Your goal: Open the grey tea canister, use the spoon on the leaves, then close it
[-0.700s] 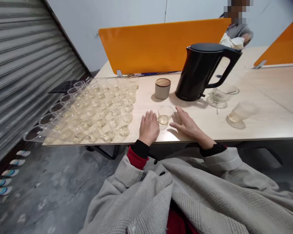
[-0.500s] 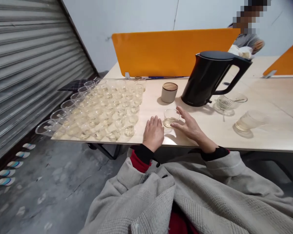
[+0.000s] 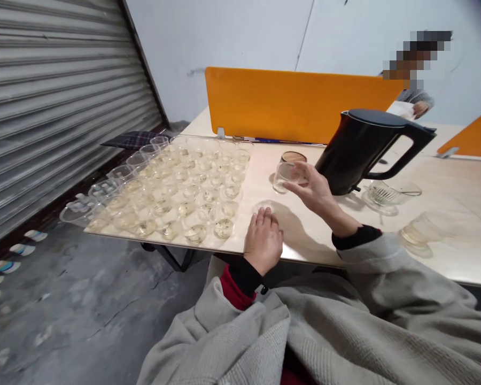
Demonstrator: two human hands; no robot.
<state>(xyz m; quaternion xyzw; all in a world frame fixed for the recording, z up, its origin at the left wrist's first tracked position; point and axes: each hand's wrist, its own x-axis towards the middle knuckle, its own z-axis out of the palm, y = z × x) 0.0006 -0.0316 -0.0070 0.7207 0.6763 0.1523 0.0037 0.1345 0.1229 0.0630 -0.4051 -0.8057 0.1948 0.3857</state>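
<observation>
A block of small cups (image 3: 176, 190) fills the counter's (image 3: 336, 240) left end up to its near edge; right of it stands the kettle (image 3: 363, 149), a lidded jar (image 3: 293, 157) just left; a divider panel (image 3: 296, 104) runs along the far edge.

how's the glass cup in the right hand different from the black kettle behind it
The glass cup is clear and small; the black kettle is opaque, dark and much taller. The cup is lifted off the table in the right hand, tilted; the kettle stands upright on the table, untouched. The kettle has a handle and lid; the cup has neither. Both are vessels for liquid.
</observation>
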